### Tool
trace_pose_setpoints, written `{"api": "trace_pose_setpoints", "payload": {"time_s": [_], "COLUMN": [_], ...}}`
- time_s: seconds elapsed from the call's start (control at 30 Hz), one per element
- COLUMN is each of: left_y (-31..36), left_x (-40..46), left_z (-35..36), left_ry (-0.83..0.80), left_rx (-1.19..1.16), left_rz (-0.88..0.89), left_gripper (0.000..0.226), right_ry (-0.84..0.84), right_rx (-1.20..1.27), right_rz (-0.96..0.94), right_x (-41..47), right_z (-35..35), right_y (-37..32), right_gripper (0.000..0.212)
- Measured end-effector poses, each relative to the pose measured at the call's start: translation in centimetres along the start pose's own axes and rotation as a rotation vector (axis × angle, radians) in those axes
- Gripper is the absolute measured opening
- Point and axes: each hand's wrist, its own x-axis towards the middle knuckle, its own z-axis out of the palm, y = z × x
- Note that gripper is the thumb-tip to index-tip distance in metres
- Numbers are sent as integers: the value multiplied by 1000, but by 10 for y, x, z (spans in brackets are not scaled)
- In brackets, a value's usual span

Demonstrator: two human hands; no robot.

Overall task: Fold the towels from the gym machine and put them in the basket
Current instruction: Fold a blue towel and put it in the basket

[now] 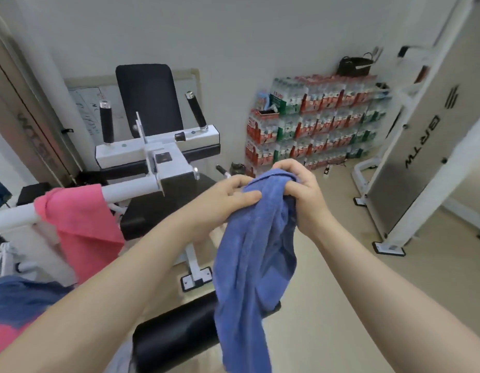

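Here, in the head view, both hands meet at the top of a blue towel (pixel 256 246), held up in the air in front of the person. The left hand (pixel 228 197) has its fingers and thumb curled round the bunched upper edge of the cloth from the left side. The right hand (pixel 300 189) grips the same bunch from the right, its fingers tucked into the folds. The two hands sit just beside each other, with the gathered edge between them. Below them the blue towel hangs down loose and crumpled, in long vertical folds, and its lower end runs out of the bottom of the picture.

To the left, a pink towel (pixel 80 214) is draped over a white horizontal bar (pixel 120 191) of the gym machine (pixel 158 157), hanging down on the near side. The machine has a black backrest (pixel 150 98) against the wall, two upright black handles (pixel 106 121), and a black padded roller (pixel 177 335) low in the foreground, behind the hanging blue cloth.

By the far wall stand stacked packs of bottled water (pixel 314 122), with a dark bag (pixel 354 66) resting on top. At the right edge stands a tall grey panel (pixel 427 146) in a white frame, on the beige floor (pixel 341 305). The basket cannot be made out in this view.
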Motion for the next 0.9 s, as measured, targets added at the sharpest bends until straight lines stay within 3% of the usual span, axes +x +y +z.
{"api": "trace_pose_setpoints", "payload": {"time_s": [0.1,0.17,0.2,0.27,0.4,0.47,0.6,0.73,0.8,0.9], "left_y": [-22,-28,-27,-21,-11,-9,-3,3,-2,-12], "left_x": [45,78,94,128,199,230,280,337,371,429], "left_z": [37,64,78,106,164,187,216,220,219,217], "left_ry": [-21,-23,-11,20,-39,-55,-79,-4,71,167], "left_rx": [-20,-32,-53,-39,230,361,616,767,802,883], "left_rz": [-91,-69,-53,-16,4,33,126,279,315,381], "left_gripper": [25,10,2,8,4,8,6,32,36,23], "right_ry": [73,73,50,-33,-222,-211,-154,-155,-127,-91], "right_rx": [-131,-222,-272,-387,-589,-604,-583,-792,-867,-990], "right_rz": [60,138,177,258,425,368,159,-38,-85,-40], "right_x": [4,13,18,29,47,60,91,134,157,202], "right_z": [-54,-99,-124,-176,-263,-289,-318,-335,-344,-369], "right_y": [18,29,34,43,53,53,55,71,86,112], "right_gripper": [19,28,31,33,52,54,39,38,35,30]}}
